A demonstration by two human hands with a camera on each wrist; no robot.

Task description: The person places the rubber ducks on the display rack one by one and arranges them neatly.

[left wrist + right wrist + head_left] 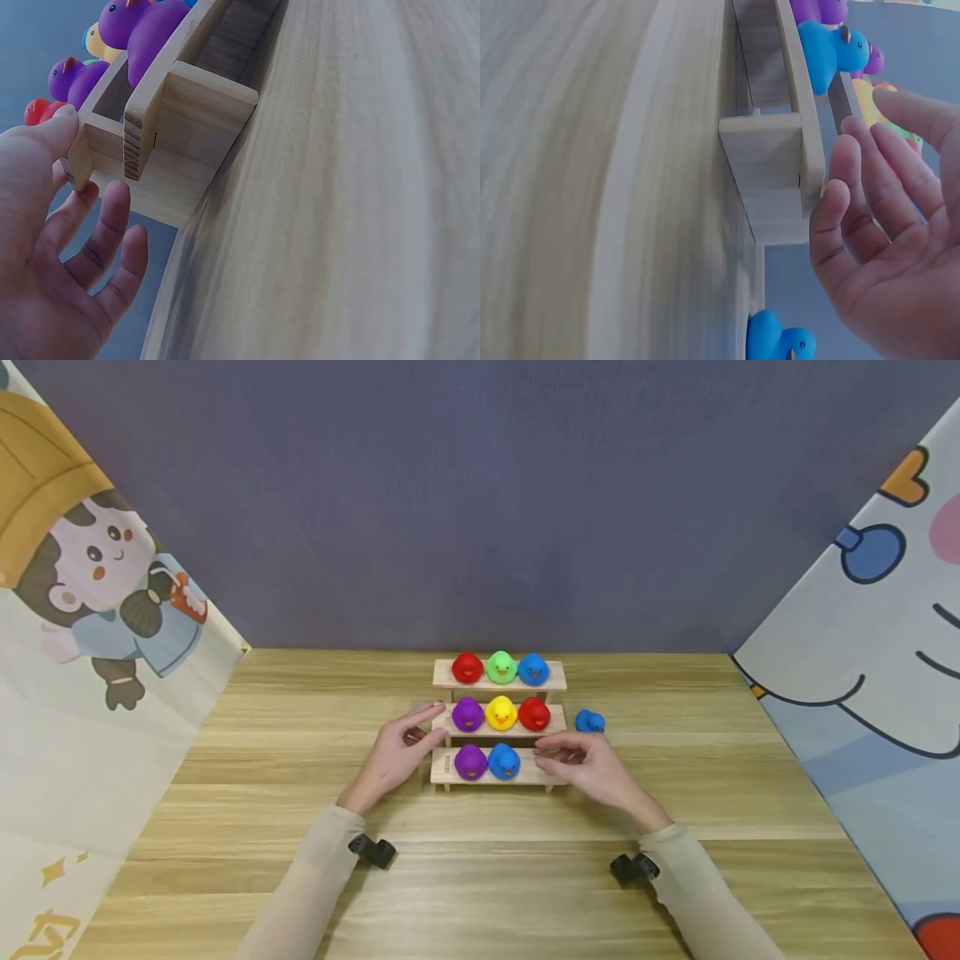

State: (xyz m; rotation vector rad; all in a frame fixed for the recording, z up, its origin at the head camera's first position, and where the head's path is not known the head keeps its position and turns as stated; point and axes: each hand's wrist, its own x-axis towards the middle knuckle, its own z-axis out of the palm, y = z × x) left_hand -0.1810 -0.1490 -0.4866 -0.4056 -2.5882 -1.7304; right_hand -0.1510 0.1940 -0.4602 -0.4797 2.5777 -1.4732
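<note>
A three-tier wooden stand (442,765) holds rubber ducks. Red (467,668), green (501,667) and blue (533,669) ducks line the top tier. On the middle tier sit a purple duck (468,715), a yellow duck (501,713) and a red duck (535,715). The bottom tier carries a purple duck (471,762) and a blue duck (504,762). My left hand (395,753) pinches the left end of the middle board between thumb and fingers. Over the bottom board's right end hovers my right hand (592,767), fingers loosely bent, holding nothing.
Another blue duck (589,721) lies on the wooden table (495,877), to the right of the stand and just beyond my right hand. A dark grey wall (480,510) rises behind. Printed cartoon panels flank the table on both sides.
</note>
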